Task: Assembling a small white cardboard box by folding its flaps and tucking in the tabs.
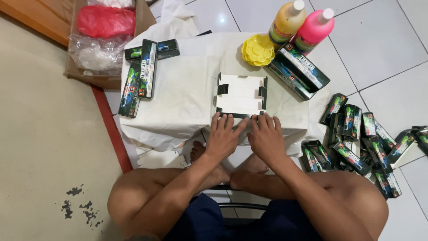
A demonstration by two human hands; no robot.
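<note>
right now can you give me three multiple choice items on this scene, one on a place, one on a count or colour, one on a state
1. Where does the yellow flower-shaped tray sit?
A. just left of the two bottles
B. in the cardboard box
C. on the pile of small boxes

2. How many paint bottles stand at the top?
A. one
B. two
C. four

3. How does the white carton blank lie?
A. folded into a closed box
B. rolled up
C. opened flat, white side up

Answers:
1 A: the tray lies on the white-covered surface, beside the yellow bottle.
2 B: only the yellow bottle and a pink bottle show.
3 C: it lies flat, with the left hand and right hand pressing their fingers on its near edge.
</note>
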